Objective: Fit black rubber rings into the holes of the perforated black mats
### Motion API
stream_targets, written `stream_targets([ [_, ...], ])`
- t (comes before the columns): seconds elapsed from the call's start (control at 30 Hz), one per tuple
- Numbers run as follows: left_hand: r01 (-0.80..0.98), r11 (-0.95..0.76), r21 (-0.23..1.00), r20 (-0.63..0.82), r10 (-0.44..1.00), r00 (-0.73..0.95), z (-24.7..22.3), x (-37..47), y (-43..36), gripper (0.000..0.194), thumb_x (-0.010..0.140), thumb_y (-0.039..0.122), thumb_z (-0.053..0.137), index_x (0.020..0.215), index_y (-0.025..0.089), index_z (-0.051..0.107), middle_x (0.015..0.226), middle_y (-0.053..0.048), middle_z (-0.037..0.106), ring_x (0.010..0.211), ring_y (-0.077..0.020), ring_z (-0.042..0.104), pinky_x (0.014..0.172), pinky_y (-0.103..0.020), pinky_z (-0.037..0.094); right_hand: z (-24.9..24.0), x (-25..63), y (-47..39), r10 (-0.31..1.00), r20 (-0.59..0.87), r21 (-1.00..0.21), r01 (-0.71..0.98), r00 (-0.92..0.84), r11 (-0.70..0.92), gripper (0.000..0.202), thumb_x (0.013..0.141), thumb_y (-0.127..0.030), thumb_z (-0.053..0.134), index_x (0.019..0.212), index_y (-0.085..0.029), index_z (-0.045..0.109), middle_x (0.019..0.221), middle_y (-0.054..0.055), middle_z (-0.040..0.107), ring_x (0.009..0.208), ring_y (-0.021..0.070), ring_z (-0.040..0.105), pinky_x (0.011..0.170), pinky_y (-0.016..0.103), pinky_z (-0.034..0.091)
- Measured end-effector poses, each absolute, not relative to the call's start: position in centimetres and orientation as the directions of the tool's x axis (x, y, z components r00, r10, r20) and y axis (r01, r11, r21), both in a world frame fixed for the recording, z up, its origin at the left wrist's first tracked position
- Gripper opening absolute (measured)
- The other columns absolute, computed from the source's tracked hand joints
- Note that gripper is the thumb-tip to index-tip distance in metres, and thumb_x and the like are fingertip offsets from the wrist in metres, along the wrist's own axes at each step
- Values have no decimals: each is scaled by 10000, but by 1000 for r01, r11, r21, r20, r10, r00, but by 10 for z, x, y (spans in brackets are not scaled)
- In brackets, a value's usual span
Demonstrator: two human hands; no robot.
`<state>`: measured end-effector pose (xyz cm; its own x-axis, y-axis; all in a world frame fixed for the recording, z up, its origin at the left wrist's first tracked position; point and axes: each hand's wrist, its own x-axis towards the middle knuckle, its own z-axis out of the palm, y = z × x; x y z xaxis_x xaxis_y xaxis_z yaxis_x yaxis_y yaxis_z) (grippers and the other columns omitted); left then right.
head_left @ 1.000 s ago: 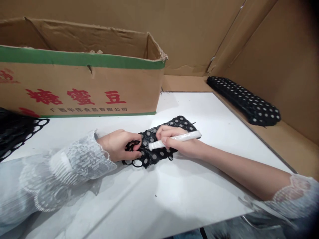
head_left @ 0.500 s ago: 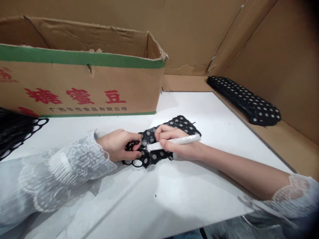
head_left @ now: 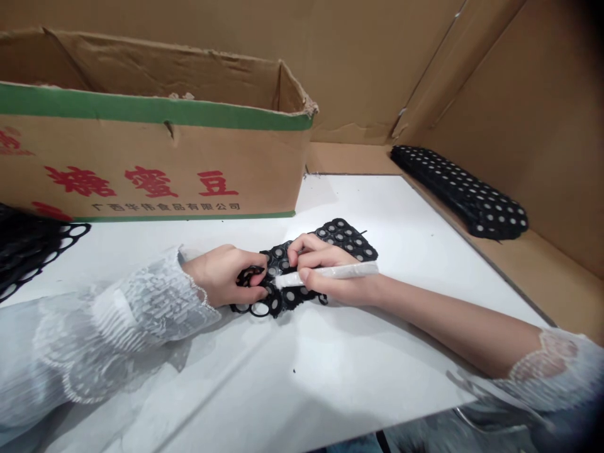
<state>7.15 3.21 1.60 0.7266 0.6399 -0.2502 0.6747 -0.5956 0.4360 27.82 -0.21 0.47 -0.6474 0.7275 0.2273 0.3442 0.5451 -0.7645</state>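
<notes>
- Pinching the black dotted sheet (head_left: 340,236) with the left hand (head_left: 230,275), at its left end!
- Pinching a white stick (head_left: 346,272) over it in the right hand (head_left: 335,277)!
- Down on the white tabletop (head_left: 358,358) with that sheet!

A brown cardboard wall (head_left: 368,63) spans the top of the frame, meeting a second cardboard panel (head_left: 528,113) at upper right. A white tabletop (head_left: 377,365) fills the centre and bottom, brightly lit near the middle, with a brown strip (head_left: 533,270) along its right side.
</notes>
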Motion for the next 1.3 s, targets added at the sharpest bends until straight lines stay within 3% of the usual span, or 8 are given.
stream_targets([
  [0.3, 666, -602, 441, -246, 632, 735, 16, 71, 33, 172, 666, 326, 498, 602, 192, 410, 442, 80, 406, 404, -59, 328, 407, -147, 275, 1, 276, -1, 709, 269, -747, 323, -652, 580, 220, 770, -92, 395, 568, -167, 441, 961, 75, 522, 1012, 178, 443, 931, 374, 345],
  [0.57, 682, -606, 409, -246, 647, 722, 15, 71, 32, 178, 676, 346, 495, 620, 196, 419, 447, 78, 419, 406, -65, 352, 420, -159, 280, -4, 276, -1, 697, 262, -750, 314, -667, 582, 213, 798, -112, 398, 612, -163, 489, 1115, 88, 542, 1215, 195, 346, 1009, 416, 286],
  [0.97, 688, -594, 417, -254, 651, 715, 14, 71, 32, 186, 683, 342, 490, 621, 194, 394, 453, 83, 398, 406, -59, 326, 412, -156, 266, -2, 271, -3, 721, 252, -763, 326, -646, 559, 242, 798, -120, 403, 563, -163, 437, 1107, 103, 542, 1077, 184, 455, 974, 393, 325],
  [1.3, 694, -592, 410, -268, 649, 712, 17, 71, 31, 189, 685, 345, 506, 628, 198, 401, 438, 85, 392, 399, -63, 324, 410, -157, 265, 7, 282, 3, 777, 48, -910, 294, -628, 294, 263, 741, -48, 427, 501, -128, 502, 1168, 56, 521, 970, 163, 525, 790, 288, 407],
])
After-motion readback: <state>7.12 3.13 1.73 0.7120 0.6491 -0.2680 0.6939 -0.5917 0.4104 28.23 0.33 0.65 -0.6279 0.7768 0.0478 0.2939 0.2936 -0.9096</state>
